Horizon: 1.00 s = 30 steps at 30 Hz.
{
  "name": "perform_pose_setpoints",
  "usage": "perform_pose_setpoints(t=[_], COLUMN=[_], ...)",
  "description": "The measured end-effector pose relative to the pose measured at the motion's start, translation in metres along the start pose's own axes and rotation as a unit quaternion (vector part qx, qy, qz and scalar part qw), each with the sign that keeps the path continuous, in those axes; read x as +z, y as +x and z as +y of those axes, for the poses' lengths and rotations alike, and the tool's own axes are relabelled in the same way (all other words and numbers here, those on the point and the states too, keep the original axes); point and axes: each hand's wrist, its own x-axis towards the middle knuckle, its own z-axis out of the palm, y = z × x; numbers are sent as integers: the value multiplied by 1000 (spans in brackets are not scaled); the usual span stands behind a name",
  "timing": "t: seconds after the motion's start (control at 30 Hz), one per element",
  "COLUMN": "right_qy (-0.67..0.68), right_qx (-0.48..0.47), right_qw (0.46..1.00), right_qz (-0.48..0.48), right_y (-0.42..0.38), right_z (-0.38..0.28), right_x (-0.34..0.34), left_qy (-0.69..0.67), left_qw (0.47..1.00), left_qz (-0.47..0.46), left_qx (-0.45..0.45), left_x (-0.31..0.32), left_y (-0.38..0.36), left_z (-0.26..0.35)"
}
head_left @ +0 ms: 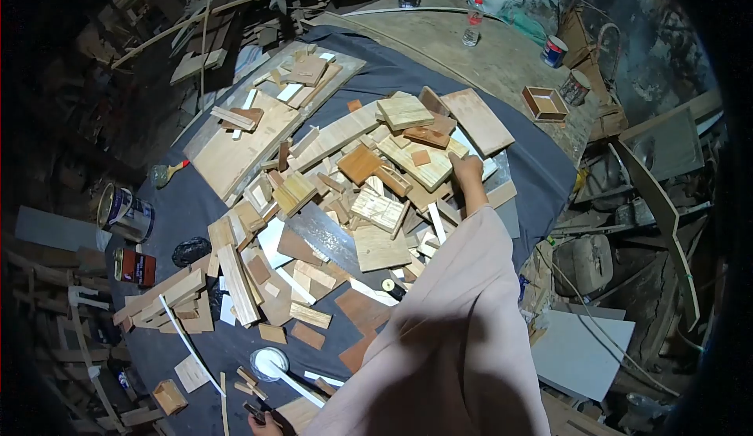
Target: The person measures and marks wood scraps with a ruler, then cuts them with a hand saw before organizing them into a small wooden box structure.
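Observation:
Near the right side of a large pile of wood offcuts, my right hand [468, 171] is closed on the edge of a pale wooden board [427, 171], which has a small orange-brown square lying on it. At the bottom edge of the view, my left hand [269, 425] is closed around a small dark object [256, 412] that I cannot make out. A round container of white material [269, 362] sits above my left hand. A saw blade [323, 236] lies among the offcuts.
Paint cans [125, 213] and a red tin [134, 267] stand at the left, near a brush [169, 172]. A bottle [473, 23], a blue-and-white can [554, 51] and a small wooden box [544, 103] stand at the back. A dark cloth [541, 171] covers the work surface.

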Motion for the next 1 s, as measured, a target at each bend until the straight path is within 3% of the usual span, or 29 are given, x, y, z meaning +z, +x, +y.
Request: perform_pose_setpoints(t=[0.03,0.13,0.2,0.33,0.4,0.47,0.53,0.67,0.8,0.83,0.87,0.93,1.0], right_qy=[47,96,73,-30,-190,-166,-176,-87,-1,182,358,422,502], right_qx=[-21,5,8,18,-59,-53,0,57,96,19,-58,-63,-166], right_qw=[998,995,997,992,977,983,984,995,994,983,932,904,849], right_qz=[30,-3,3,-121,70,51,-3,-11,55,26,-5,-4,-4], right_y=[2,-22,-7,-10,-28,-18,-2,-2,18,29,26,19,4], right_z=[4,-7,13,-6,-32,-48,-58,-79,-64,-49,-45,-41,-35], right_x=[5,-13,-4,-24,-30,-24,-13,-6,11,20,22,18,6], left_qy=[-28,-58,-58,6,3,-83,-50,-31,-46,-51,-56,-67,-2], left_qw=[999,998,998,1000,1000,993,997,999,998,998,998,997,999], left_qz=[-8,-11,-9,18,25,-8,11,33,38,38,38,36,50], left_qx=[-18,-31,-26,-3,-5,-79,-56,-14,5,7,9,12,5], left_x=[-1,2,-1,0,0,0,-1,6,-3,-4,-5,-4,-8], left_y=[2,4,0,-8,-7,-4,-11,-1,7,6,5,-1,-11], left_z=[-12,-40,-38,-21,-28,-42,-35,-33,-58,-64,-70,-63,-38])
